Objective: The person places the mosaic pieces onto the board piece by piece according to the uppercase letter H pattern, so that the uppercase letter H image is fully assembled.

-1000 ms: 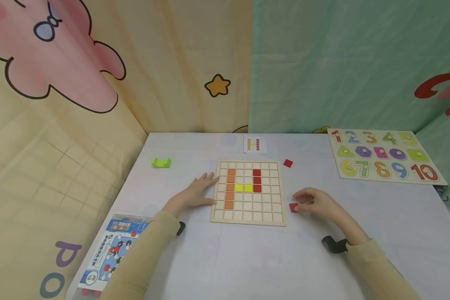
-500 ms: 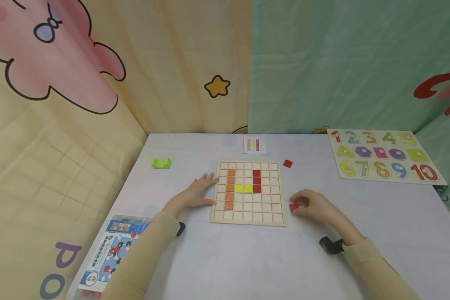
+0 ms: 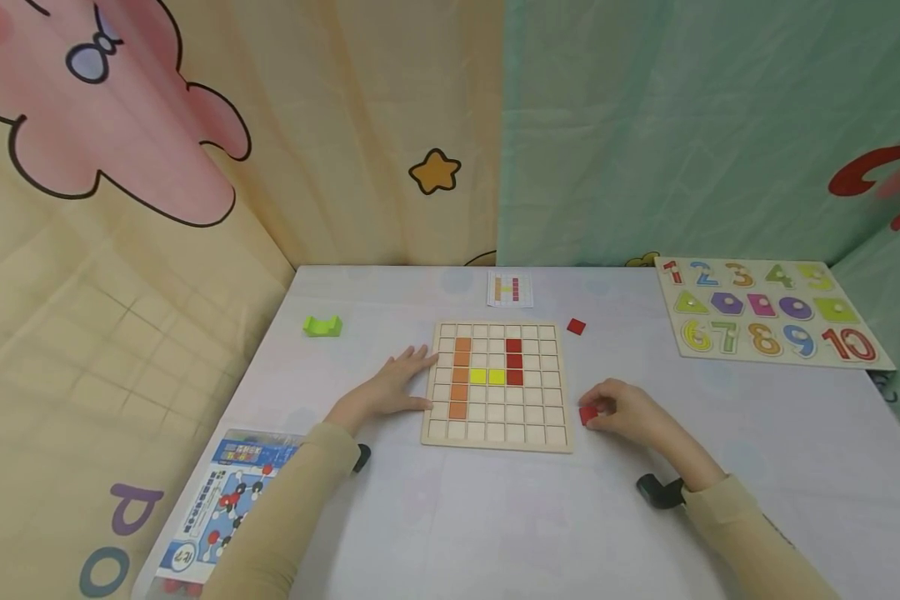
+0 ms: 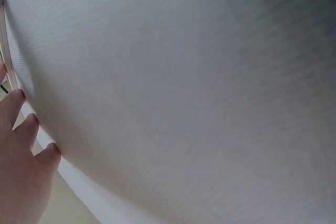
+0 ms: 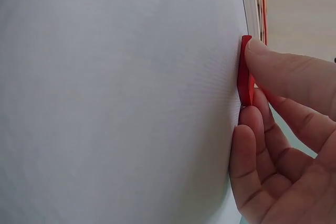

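A wooden grid board [image 3: 480,431] lies mid-table. Its cells hold a column of orange tiles [image 3: 460,375], two yellow tiles [image 3: 487,377] side by side and a column of three red tiles [image 3: 513,361]. My left hand [image 3: 386,387], fingers spread, touches the board's left edge; part of that hand [image 4: 23,166] shows in the left wrist view. Just right of the board, my right hand [image 3: 630,412] pinches a loose red square tile [image 3: 588,415] between thumb and fingers. The right wrist view shows the thumb on this tile [image 5: 244,72], low at the table surface.
Another red tile [image 3: 576,327] lies beyond the board's right side. Behind the board is a small pattern card [image 3: 510,290]. A green block [image 3: 322,326] sits back left, a packaged molecule set [image 3: 217,508] front left, and a number-and-shape puzzle board [image 3: 776,312] back right.
My right hand has shifted slightly left, and its thumb and fingers have closed on the loose red tile. The left hand has stayed against the board.
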Demonstrator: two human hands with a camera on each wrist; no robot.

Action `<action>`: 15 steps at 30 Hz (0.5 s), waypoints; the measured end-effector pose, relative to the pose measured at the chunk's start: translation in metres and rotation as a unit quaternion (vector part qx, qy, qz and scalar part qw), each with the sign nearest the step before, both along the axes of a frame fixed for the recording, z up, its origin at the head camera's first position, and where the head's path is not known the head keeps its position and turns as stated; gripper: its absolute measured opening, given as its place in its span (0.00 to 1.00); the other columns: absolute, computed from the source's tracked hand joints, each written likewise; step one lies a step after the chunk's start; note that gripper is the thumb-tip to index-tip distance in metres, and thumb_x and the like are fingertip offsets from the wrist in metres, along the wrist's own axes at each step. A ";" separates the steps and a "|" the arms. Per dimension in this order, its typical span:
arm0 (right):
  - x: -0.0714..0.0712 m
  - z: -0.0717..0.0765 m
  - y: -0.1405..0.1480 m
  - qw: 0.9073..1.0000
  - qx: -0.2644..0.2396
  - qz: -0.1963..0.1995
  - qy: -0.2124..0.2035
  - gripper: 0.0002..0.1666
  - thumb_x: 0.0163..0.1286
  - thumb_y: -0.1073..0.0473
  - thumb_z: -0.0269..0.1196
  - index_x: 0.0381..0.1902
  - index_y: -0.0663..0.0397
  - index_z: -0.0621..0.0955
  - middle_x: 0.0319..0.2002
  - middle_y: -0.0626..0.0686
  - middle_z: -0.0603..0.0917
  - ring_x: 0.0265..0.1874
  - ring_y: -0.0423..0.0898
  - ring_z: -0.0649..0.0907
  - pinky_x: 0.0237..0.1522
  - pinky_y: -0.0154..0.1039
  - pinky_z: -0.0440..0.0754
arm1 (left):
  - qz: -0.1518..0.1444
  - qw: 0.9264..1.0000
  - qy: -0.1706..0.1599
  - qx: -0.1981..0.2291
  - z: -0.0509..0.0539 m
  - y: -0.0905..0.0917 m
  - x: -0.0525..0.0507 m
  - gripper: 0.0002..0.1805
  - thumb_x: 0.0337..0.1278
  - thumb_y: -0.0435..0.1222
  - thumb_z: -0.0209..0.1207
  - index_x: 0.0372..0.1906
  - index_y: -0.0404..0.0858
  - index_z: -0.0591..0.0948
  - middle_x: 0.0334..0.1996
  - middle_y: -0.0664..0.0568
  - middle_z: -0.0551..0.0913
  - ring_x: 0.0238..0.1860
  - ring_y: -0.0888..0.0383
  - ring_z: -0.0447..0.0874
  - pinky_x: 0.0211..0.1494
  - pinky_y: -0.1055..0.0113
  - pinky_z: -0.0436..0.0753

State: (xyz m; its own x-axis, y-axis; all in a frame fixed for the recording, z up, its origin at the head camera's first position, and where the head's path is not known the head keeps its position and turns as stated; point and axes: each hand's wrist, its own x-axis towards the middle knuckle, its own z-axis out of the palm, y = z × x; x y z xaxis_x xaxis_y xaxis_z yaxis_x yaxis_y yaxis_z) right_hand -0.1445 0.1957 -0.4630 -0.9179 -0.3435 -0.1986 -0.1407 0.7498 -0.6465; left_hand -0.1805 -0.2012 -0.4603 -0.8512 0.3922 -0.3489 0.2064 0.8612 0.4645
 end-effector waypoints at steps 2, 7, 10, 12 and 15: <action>0.000 0.000 -0.001 1.000 0.004 0.001 0.002 0.16 0.56 0.65 0.73 0.44 0.58 0.85 0.35 0.51 0.81 0.36 0.47 0.76 0.39 0.38 0.78 | 0.000 1.000 0.000 0.001 0.000 0.000 0.000 0.49 0.57 0.49 0.67 0.79 0.48 0.54 0.80 0.48 0.44 0.81 0.46 0.34 0.81 0.45 0.39; 0.001 0.001 -0.004 1.000 0.005 -0.002 -0.001 0.16 0.55 0.65 0.74 0.43 0.58 0.84 0.34 0.51 0.80 0.36 0.47 0.75 0.38 0.38 0.78 | 0.000 1.000 -0.001 0.003 -0.001 -0.001 -0.001 0.49 0.56 0.50 0.67 0.78 0.48 0.55 0.80 0.48 0.45 0.81 0.46 0.34 0.81 0.45 0.39; 0.001 0.002 -0.004 1.000 0.002 -0.004 -0.003 0.16 0.54 0.66 0.74 0.42 0.58 0.84 0.33 0.52 0.80 0.35 0.47 0.75 0.38 0.39 0.78 | 0.000 1.000 -0.002 0.003 -0.001 -0.001 -0.001 0.49 0.56 0.50 0.67 0.78 0.49 0.55 0.80 0.48 0.45 0.81 0.46 0.34 0.81 0.45 0.39; 0.000 0.001 -0.004 1.000 0.000 -0.006 -0.011 0.15 0.54 0.65 0.74 0.41 0.58 0.84 0.33 0.51 0.80 0.35 0.46 0.76 0.37 0.39 0.79 | -0.001 1.000 -0.003 0.002 -0.001 -0.001 -0.001 0.49 0.56 0.50 0.67 0.78 0.49 0.55 0.80 0.48 0.45 0.81 0.47 0.34 0.81 0.46 0.38; -0.001 0.000 -0.005 0.999 -0.006 -0.014 -0.031 0.13 0.57 0.64 0.73 0.40 0.56 0.83 0.33 0.50 0.82 0.34 0.45 0.77 0.39 0.39 0.81 | -0.001 1.000 -0.002 0.002 -0.001 0.000 -0.001 0.49 0.56 0.50 0.67 0.78 0.49 0.55 0.80 0.48 0.45 0.81 0.47 0.34 0.81 0.46 0.38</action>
State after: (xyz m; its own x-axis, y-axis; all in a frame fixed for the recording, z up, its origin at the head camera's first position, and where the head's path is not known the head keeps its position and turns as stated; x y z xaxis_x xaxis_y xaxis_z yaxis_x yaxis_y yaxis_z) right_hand -0.1458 0.1908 -0.4626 -0.9132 -0.3210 -0.2513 -0.0798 0.7453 -0.6619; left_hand -0.1816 -0.2016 -0.4615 -0.8488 0.3951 -0.3514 0.2062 0.8593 0.4680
